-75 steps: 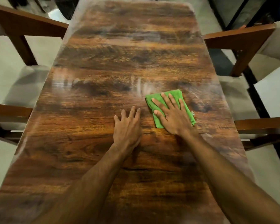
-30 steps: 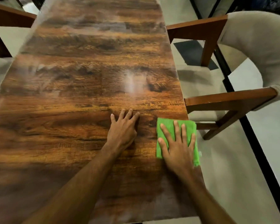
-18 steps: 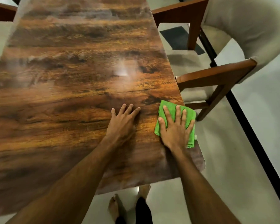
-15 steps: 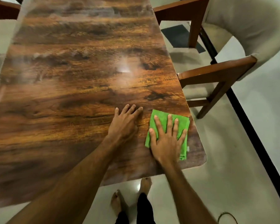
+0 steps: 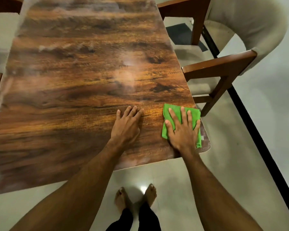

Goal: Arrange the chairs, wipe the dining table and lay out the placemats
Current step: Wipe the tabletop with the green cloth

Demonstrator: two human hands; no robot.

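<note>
My right hand [image 5: 182, 130] presses a folded green cloth [image 5: 180, 124] flat under spread fingers at the dining table's [image 5: 73, 80] near right corner. My left hand [image 5: 126, 125] rests beside it, fingers straight and close together on bare wood.

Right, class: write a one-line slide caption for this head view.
Right hand presses a green cloth on the wooden table, near its corner; left hand rests alongside.

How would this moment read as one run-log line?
step: wipe table | right hand: flat on green cloth, near-right corner | left hand: flat on dining table
</note>
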